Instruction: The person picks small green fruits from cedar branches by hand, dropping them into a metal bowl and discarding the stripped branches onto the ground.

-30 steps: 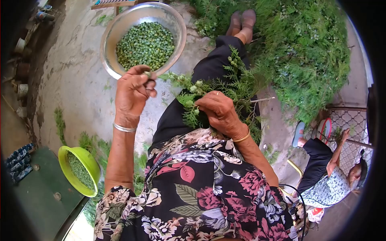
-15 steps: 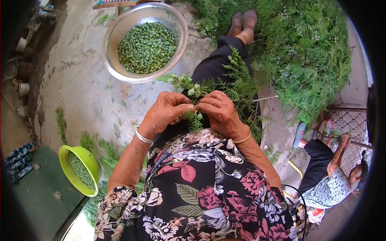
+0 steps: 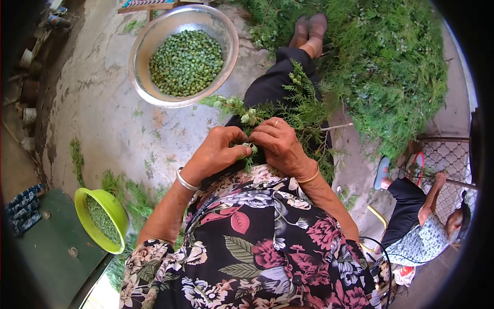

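A green conifer branch (image 3: 303, 105) with pale green cones (image 3: 249, 116) lies across my lap. My left hand (image 3: 218, 154) pinches a small green cone between thumb and fingers, beside the branch. Close against it, my right hand (image 3: 280, 144) has its fingers closed on the branch's lower sprig. Beyond my hands, a steel basin (image 3: 135, 64) on the ground holds many green cones.
A lime green basin (image 3: 123, 219) of cones stands at the lower left by a dark green surface (image 3: 46, 257). Cut branches (image 3: 386, 67) are heaped at the upper right. Another person (image 3: 417, 232) sits at the lower right near a wire mesh (image 3: 453, 159).
My left hand has turned slightly, its fingers now curled over a cone near the thumb. The green sprig under my hands shows less. My right hand has barely moved.
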Tool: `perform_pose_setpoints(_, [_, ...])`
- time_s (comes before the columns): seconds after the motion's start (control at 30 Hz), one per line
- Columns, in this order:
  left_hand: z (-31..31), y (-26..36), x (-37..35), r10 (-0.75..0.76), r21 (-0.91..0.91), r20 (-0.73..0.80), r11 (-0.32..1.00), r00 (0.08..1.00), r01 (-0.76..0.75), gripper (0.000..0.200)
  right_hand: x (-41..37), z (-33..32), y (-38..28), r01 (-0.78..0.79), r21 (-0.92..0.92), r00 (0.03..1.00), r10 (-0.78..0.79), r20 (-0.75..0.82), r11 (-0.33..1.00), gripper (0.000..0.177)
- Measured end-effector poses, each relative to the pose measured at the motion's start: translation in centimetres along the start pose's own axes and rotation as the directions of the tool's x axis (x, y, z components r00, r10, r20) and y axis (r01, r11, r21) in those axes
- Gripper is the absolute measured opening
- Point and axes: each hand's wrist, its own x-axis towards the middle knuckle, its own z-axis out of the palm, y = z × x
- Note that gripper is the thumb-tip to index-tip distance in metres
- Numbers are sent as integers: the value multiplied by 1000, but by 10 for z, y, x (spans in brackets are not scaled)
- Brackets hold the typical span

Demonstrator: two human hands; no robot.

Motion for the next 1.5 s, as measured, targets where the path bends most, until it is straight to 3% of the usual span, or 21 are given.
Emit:
perform_pose_setpoints(0.17, [-1, 4, 0, -63, -21, 26, 998, 998, 64, 19, -2, 3, 2, -4, -5, 1000, 4, -10, 1000, 24])
perform_pose_setpoints(0.27, [2, -3, 0, -145, -153, -72, 979, 987, 132, 16, -1, 3, 1, -31, 27, 999, 32, -31, 999, 22])
perform_pose_setpoints(0.33, [4, -14, 2, -169, -468, -108, 878, 980, 100, 13, 1, 3, -2, -67, 45, 997, 68, -24, 997, 21])
perform_pose_setpoints(0.47, [0, -29, 5, -256, -565, -225, 820, 940, 89, 12, -1, 6, 0, -64, 13, 998, 64, -17, 998, 16])
perform_pose_setpoints(0.57, [-44, -54, 6, -133, -873, -134, 484, 982, -53, 18, -2, 6, -2, -173, 200, 975, 197, -106, 964, 11])
perform_pose_setpoints(0.67, [-46, -22, -6, -120, -897, -135, 437, 984, -70, 18, 2, 7, -4, -181, 164, 976, 198, -90, 970, 7])
perform_pose_setpoints(0.77, [-32, 6, -12, -174, -820, -234, 565, 957, -97, 14, 6, 8, -6, -179, 114, 979, 188, -78, 977, 7])
perform_pose_setpoints(0.83, [-25, 7, -12, 115, -703, -171, 681, 978, -203, 10, 8, 8, -6, -187, 95, 979, 193, -64, 978, 7])
perform_pose_setpoints(0.87, [-19, 15, -17, 12, -508, -176, 856, 984, -101, 10, 8, 8, -6, -189, 93, 979, 195, -62, 978, 7])
perform_pose_setpoints(0.9, [-12, 16, -15, 11, -511, -175, 854, 984, -101, 10, 8, 8, -6, -186, 88, 980, 191, -60, 979, 6])
perform_pose_setpoints(0.93, [-6, 16, -13, 317, -47, -221, 941, 922, -335, 15, 8, 8, -6, -181, 82, 981, 186, -59, 980, 6])
perform_pose_setpoints(0.97, [-1, 16, -10, 589, 422, -116, 759, 800, -497, 20, 8, 8, -6, -181, 81, 981, 186, -60, 980, 6])
perform_pose_setpoints(1.0, [8, 8, -7, 636, 549, -152, 691, 756, -471, 22, 8, 9, -6, -199, 82, 978, 204, -52, 977, 6])
perform_pose_setpoints(1.1, [15, -5, -3, 623, 764, -95, 545, 777, -344, 20, 7, 10, -6, -213, 87, 975, 217, -49, 973, 5])
perform_pose_setpoints(1.17, [16, -11, -2, 593, 780, -104, 547, 798, -304, 17, 7, 10, -7, -212, 89, 975, 217, -51, 973, 5])
perform_pose_setpoints(1.27, [14, -15, -1, 646, 622, -190, 662, 740, -418, 11, 8, 7, -7, -237, 137, 970, 242, -25, 962, 5])
perform_pose_setpoints(1.33, [13, -10, -5, 261, 77, -286, 965, 922, -249, 7, 8, 6, -6, -243, 244, 967, 254, -13, 939, 6])
perform_pose_setpoints(1.37, [9, -9, -6, 261, 77, -285, 965, 922, -249, 7, 6, 5, -5, -244, 244, 967, 254, -13, 939, 6])
perform_pose_setpoints(1.4, [2, -10, -6, 46, -337, -257, 932, 965, -135, 8, 3, 5, -3, -264, 239, 962, 272, -3, 934, 6])
perform_pose_setpoints(1.43, [-5, -10, -7, -142, -688, -142, 725, 980, 6, 9, 1, 6, -2, -285, 234, 957, 291, 6, 930, 7])
perform_pose_setpoints(1.5, [-19, -7, -10, -126, -781, -117, 624, 985, -13, 11, 0, 7, -1, -280, 255, 956, 293, -16, 926, 6])
